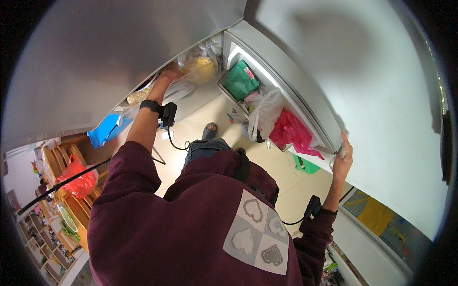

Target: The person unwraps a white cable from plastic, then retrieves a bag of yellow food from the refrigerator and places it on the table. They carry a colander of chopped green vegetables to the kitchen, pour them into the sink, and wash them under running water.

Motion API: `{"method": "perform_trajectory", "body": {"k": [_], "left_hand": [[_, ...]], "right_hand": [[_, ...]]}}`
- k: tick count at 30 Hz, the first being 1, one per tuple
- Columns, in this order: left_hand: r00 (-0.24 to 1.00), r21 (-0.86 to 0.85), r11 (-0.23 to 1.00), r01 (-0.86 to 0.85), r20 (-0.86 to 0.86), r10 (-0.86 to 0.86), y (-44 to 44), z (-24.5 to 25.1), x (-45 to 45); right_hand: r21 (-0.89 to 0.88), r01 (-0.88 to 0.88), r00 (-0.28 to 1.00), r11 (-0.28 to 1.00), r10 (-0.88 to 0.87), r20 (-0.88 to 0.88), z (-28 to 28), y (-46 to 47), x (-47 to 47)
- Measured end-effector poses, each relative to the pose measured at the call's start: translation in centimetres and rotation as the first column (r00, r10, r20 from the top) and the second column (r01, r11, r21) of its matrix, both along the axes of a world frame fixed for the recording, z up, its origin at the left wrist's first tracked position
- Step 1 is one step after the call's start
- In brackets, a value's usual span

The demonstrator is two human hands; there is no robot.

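Note:
My left hand (172, 72) reaches into the opened refrigerator compartment, its fingers partly hidden by shadow and clear plastic. Beside it lies a clear plastic bag with yellow contents (204, 65); whether my fingers grip it I cannot tell. A bag of pale, round pieces (139, 97) sits under my left forearm. At the free edge of the open refrigerator door (372, 118), my right hand (342, 159) holds on, with a bit of clear plastic against the palm. The door bin (234, 102) carries a green bag (243, 80), a translucent white bag (266, 107) and a pink plastic bag (291, 132).
A blue item (109, 130) juts out beside the refrigerator at left. A red plastic bag (77, 177) rests on wooden furniture (82, 221). Beneath the door stands a green plastic stool (306, 164) on the tiled floor (200, 116). Black cables run from both wrist-worn devices.

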State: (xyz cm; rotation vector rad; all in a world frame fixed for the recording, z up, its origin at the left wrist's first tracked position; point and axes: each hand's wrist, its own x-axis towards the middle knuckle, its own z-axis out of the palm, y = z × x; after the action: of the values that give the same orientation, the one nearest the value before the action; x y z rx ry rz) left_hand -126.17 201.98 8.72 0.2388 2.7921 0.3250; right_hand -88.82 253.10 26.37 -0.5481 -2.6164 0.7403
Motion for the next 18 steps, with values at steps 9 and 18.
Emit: {"method": "perform_trajectory", "body": {"k": [9, 18], "left_hand": [[0.995, 0.084, 0.994, 0.067, -0.076, -0.06, 0.3, -0.1, -2.5], [0.98, -0.279, 0.946, 0.168, -0.054, -0.191, 3.1, 1.9, -1.0]], "right_hand": [[-0.005, 0.052, 0.998, 0.999, -0.052, 0.024, 0.4, -0.8, 0.2], [0.055, 0.024, 1.0, 0.998, -0.024, -0.001, 0.6, -0.9, -0.1]]}}
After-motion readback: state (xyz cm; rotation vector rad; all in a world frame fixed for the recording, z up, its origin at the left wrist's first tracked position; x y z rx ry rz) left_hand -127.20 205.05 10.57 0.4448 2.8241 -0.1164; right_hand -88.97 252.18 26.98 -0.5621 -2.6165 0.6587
